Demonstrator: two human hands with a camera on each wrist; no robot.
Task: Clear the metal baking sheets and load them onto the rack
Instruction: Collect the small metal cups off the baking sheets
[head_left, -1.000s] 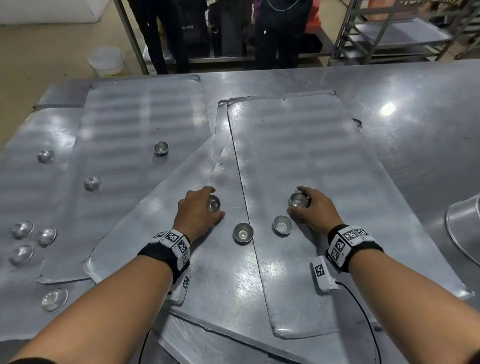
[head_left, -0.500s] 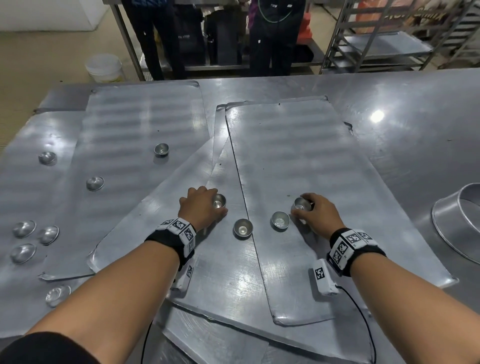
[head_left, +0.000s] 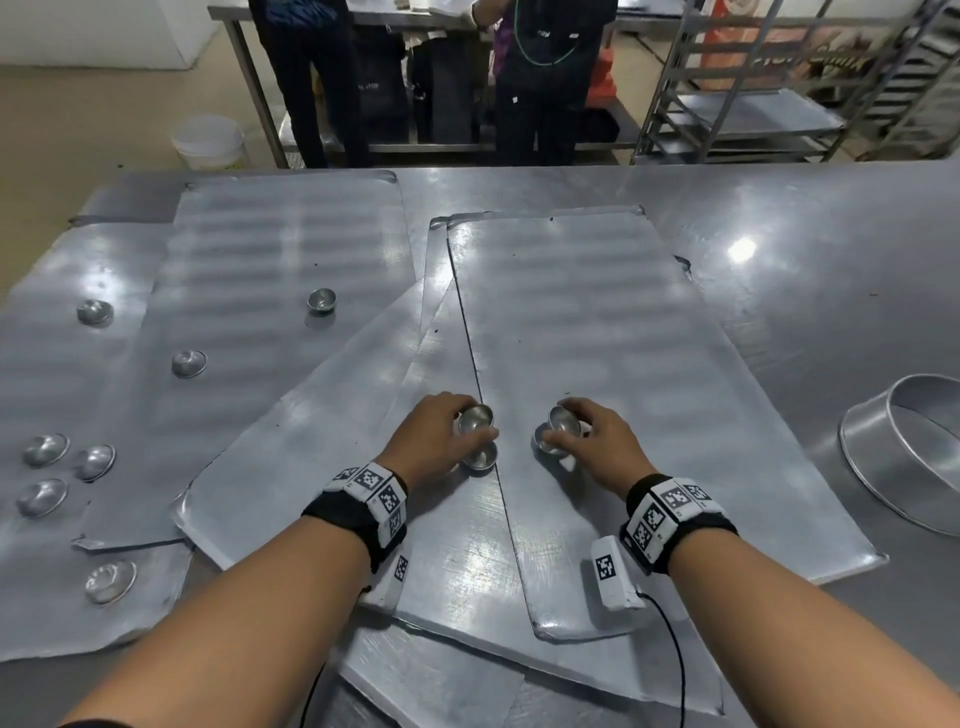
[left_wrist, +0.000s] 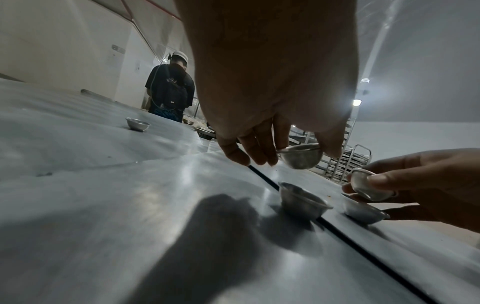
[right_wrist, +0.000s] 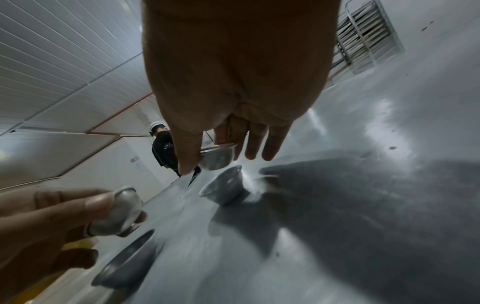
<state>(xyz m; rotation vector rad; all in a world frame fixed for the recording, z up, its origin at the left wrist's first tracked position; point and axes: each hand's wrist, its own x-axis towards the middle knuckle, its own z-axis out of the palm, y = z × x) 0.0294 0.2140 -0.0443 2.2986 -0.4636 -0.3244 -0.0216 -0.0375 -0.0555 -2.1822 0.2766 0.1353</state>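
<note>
Left hand (head_left: 435, 434) pinches a small metal cup (head_left: 475, 420) between thumb and fingers, lifted clear of the sheet; a second cup (head_left: 480, 458) sits on the angled baking sheet (head_left: 322, 467) directly under it, close to the dark seam where the next sheet overlaps; right hand (head_left: 597, 441) grips another small cup (head_left: 563, 420) the same way, tilted, just above a fourth cup (head_left: 548, 443) resting on the top baking sheet (head_left: 623, 338) at centre frame; the left wrist view confirms the lifted cup (left_wrist: 301, 156) is off the surface with the resting one (left_wrist: 302, 202) below it, and the right wrist view shows the held cup (right_wrist: 218, 156) over its resting neighbour (right_wrist: 223, 190); both grips closed on cups, neither one released; several baking sheets lie overlapped on the steel counter (head_left: 805, 234), including a long one at upper left (head_left: 270, 249) carrying two loose cups (head_left: 321, 301) (head_left: 189, 363); more cups lie inverted at left frame edge (head_left: 45, 449); a large round metal ring (head_left: 914, 457) sits at right edge on the counter; tray rack (head_left: 737, 104) stands upper right beyond the counter, some sheets on its rails; people in dark clothes (head_left: 545, 78) stand at top centre; white bucket (head_left: 208, 140) on the floor upper left.
</note>
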